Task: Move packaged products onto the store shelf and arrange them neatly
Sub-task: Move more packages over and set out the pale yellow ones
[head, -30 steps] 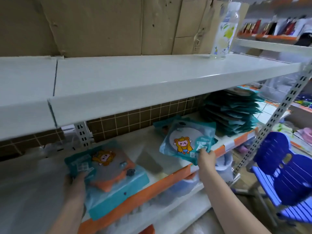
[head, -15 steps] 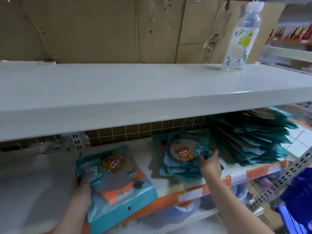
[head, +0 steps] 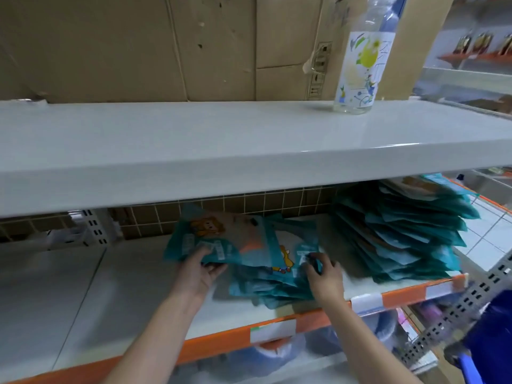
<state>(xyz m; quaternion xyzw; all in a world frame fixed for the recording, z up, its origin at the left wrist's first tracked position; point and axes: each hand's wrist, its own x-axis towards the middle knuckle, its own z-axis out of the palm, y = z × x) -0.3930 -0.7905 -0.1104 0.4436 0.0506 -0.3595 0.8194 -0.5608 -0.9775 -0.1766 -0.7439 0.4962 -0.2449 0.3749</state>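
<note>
The left hand (head: 201, 275) grips a bundle of flat teal plastic packets with cartoon print (head: 210, 239), held tilted above the white lower shelf with orange front strip (head: 133, 275). The right hand (head: 324, 273) pinches the top packet of a low teal packet pile (head: 266, 286) lying on that shelf. At 3 o'clock from this pile stands a taller teal packet stack (head: 401, 231). A clear printed plastic bottle (head: 360, 62) stands on the white upper shelf (head: 194, 139), at 1 o'clock.

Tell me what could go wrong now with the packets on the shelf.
The left hand holds one teal packet tilted over the small pile; it may slide off crooked. That pile, under the right hand, is uneven near the orange shelf edge, so packets might slip off. The tall stack leans and could topple.
</note>
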